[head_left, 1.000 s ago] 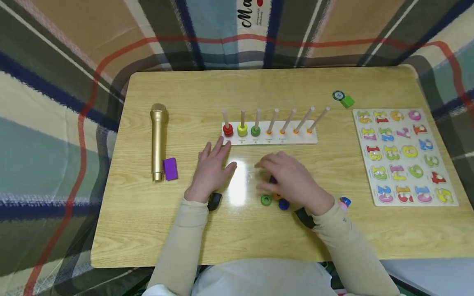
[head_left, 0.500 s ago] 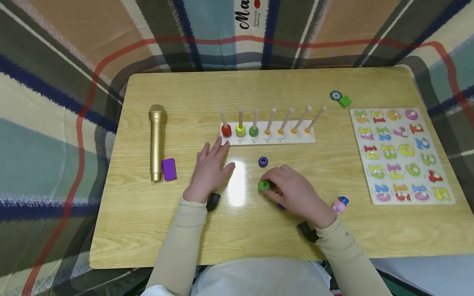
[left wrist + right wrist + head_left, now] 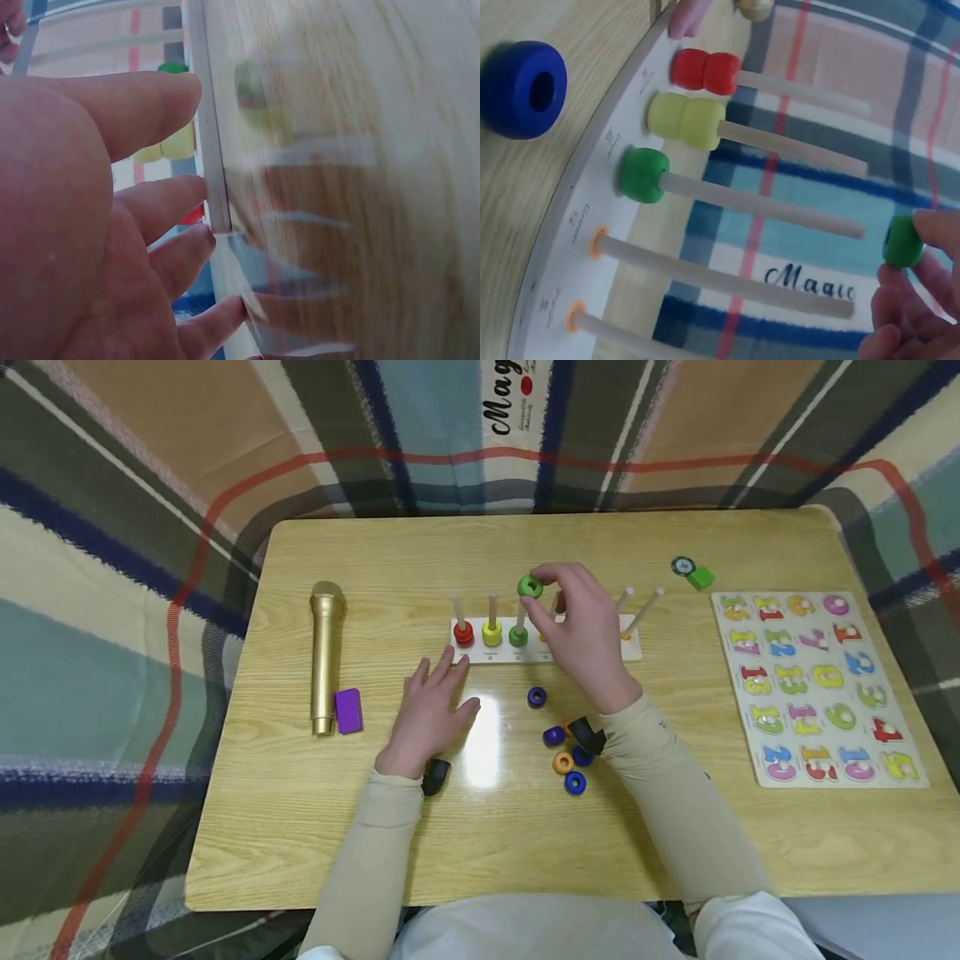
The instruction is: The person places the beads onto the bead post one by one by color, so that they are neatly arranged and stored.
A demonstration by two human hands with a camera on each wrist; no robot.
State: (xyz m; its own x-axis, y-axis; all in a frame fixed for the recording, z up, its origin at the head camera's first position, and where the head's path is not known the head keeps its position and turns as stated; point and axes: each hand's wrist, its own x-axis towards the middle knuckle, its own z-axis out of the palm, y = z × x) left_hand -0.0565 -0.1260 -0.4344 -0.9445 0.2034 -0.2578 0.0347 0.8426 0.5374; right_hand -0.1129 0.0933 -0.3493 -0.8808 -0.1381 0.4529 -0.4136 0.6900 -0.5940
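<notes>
A white peg board (image 3: 633, 647) with several upright pegs stands mid-table. Its first three pegs carry red (image 3: 463, 632), yellow (image 3: 491, 632) and green (image 3: 517, 636) rings. My right hand (image 3: 537, 596) pinches a green ring (image 3: 529, 586) at the top of the green-ring peg; in the right wrist view the ring (image 3: 902, 241) sits just past that peg's tip (image 3: 855, 227). My left hand (image 3: 432, 697) lies flat on the table, fingers spread, fingertips (image 3: 452, 655) at the board's left end. Loose purple (image 3: 536, 697), orange (image 3: 562, 763) and blue (image 3: 575, 782) rings lie in front of the board.
A gold microphone (image 3: 326, 656) and a purple block (image 3: 348, 710) lie at the left. A number puzzle board (image 3: 817, 685) fills the right side, with a green block (image 3: 702, 578) and a round chip (image 3: 682, 566) behind it. Plaid fabric surrounds the table (image 3: 300, 827).
My right hand picked the green ring off the table and raised it to the top of the third peg. The left hand stayed flat in place.
</notes>
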